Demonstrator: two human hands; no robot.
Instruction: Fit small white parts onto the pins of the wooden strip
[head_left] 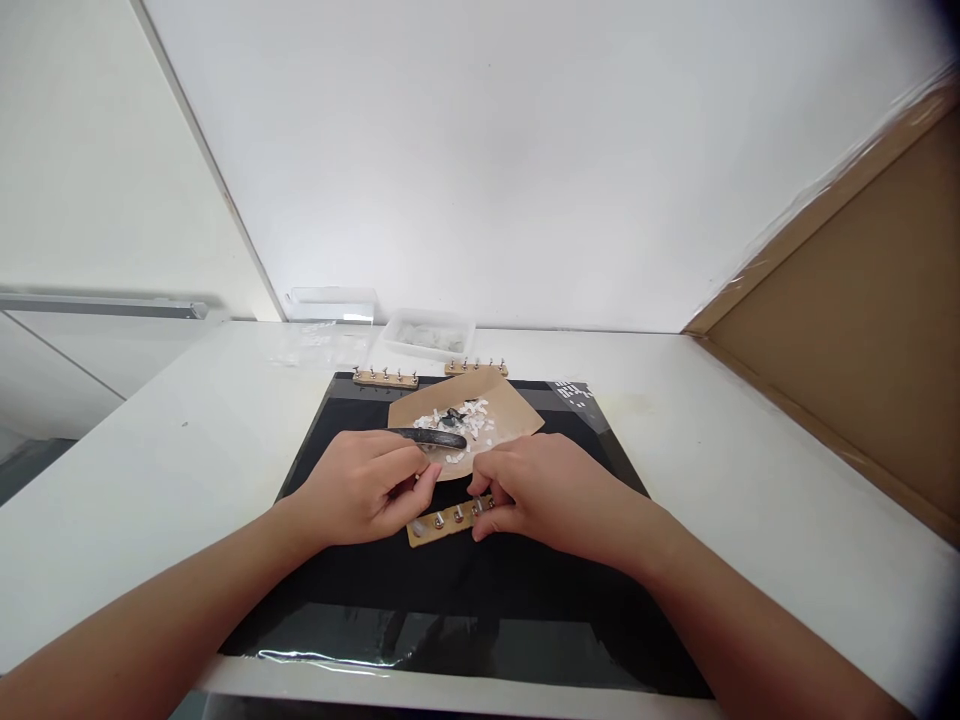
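A small wooden strip (427, 530) with a row of little metal posts lies on the black mat, in front of a brown paper tray (510, 405). My right hand (547, 495) is closed at the strip's right end, thumb on the near side and fingers on the far side. Near the strip's left end, my left hand (367, 490) is closed in a pinch; what is between its fingertips is too small to make out. A black curved handle-like piece (442, 438) sticks out past the left hand over the tray. White bits (472, 415) and dark scraps lie in the tray.
Two similar strips with posts, a left one (385, 379) and a right one (476, 367), sit along the far edge of the black mat (450, 600). Behind them stands a clear plastic box (429, 335). Small white pieces (574, 392) lie at the mat's far right corner.
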